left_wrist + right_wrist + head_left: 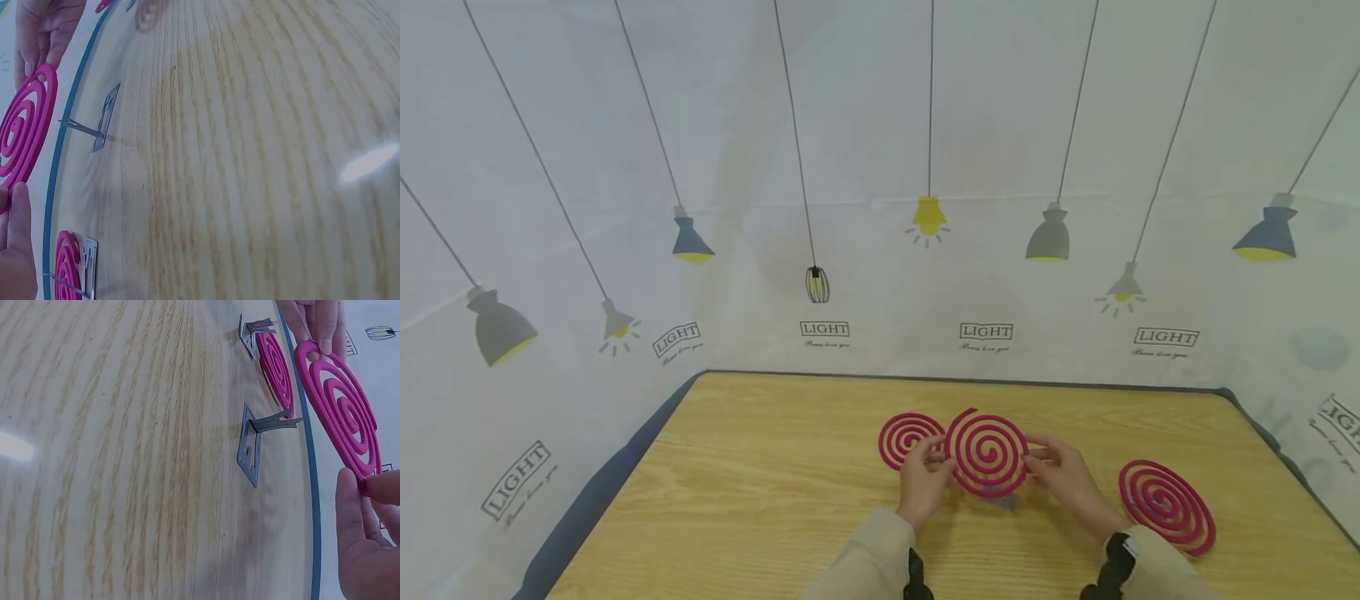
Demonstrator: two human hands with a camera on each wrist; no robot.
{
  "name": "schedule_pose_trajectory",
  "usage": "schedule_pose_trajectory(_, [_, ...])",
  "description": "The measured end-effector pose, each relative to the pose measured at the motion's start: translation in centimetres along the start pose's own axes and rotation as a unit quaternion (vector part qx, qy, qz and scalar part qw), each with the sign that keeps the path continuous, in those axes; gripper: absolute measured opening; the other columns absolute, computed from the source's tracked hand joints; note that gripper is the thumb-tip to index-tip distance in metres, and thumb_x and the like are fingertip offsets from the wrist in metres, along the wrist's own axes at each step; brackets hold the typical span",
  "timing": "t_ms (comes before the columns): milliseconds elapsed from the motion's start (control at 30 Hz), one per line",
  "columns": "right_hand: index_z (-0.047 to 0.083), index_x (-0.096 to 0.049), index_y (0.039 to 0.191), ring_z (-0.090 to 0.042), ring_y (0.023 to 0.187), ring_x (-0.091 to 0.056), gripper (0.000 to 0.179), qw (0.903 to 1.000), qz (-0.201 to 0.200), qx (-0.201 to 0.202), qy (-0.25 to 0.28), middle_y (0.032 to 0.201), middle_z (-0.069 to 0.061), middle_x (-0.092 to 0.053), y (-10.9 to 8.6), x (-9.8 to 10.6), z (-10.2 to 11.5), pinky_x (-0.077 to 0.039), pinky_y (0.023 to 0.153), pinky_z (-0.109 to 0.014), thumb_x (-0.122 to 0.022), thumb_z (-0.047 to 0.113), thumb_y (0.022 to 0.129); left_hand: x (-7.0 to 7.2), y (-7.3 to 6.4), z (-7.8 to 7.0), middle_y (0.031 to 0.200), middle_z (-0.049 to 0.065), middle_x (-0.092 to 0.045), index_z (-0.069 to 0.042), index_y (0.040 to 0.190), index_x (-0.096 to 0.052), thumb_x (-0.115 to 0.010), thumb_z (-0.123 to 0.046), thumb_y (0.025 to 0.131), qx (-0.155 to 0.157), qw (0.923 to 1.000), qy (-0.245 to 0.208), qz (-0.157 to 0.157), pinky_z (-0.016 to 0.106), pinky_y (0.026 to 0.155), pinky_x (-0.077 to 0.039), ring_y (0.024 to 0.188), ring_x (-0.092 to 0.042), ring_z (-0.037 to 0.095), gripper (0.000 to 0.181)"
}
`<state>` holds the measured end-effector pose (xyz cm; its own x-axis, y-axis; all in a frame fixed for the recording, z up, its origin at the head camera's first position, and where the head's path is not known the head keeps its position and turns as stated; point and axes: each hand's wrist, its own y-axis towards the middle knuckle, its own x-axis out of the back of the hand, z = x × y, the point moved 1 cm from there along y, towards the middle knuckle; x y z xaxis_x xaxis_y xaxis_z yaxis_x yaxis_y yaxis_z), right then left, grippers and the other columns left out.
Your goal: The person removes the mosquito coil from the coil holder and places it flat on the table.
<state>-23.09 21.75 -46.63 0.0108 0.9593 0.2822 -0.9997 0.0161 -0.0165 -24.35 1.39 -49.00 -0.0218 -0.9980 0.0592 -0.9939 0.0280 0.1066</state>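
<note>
A pink mosquito coil (990, 451) is held up off the table between both hands. My left hand (925, 482) pinches its left edge between thumb and fingers. Opposite, the thumb and fingers of my right hand (1063, 479) pinch the right edge. Below the coil, a small metal stand (278, 420) sits on the table, its forked prong bent upright. The coil touches neither prong nor table in the wrist views. Another pink coil (912, 442) lies behind my left hand, with a second metal stand (87, 269) beside it.
To the right, a third pink coil (1163, 504) appears slightly tilted, with greyish metal showing through its rings. The wooden table (737, 483) has a dark edge and meets a white backdrop (880, 275) printed with lamps on its far side.
</note>
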Motion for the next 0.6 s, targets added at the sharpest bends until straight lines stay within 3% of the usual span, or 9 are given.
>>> schedule_pose_trajectory(300, [-0.01,-0.042,0.123,-0.017,0.08,-0.061,0.036,0.9996,-0.022,-0.006,0.015,0.103,-0.025,-0.055,0.2,-0.4,0.3,-0.052,0.071,-0.032,-0.048,-0.001,0.089,-0.3,0.1,-0.1,0.086,0.008,-0.055,-0.003,0.112,-0.057,-0.061,0.002,0.079,-0.003,0.9988,0.031,-0.038,0.022,0.058,-0.05,0.073,-0.056,0.013,0.033])
schedule_pose_trajectory(600, [-0.011,-0.048,0.117,-0.014,0.075,-0.061,0.031,0.998,-0.06,0.004,0.019,0.101,-0.025,-0.057,1.5,-0.6,-0.4,-0.053,0.067,-0.027,-0.05,0.0,0.088,-0.9,0.8,0.0,0.091,0.015,-0.054,0.002,0.112,-0.054,-0.059,0.008,0.078,0.007,0.998,-0.017,-0.06,0.034,0.062,-0.053,0.071,-0.058,0.018,0.035])
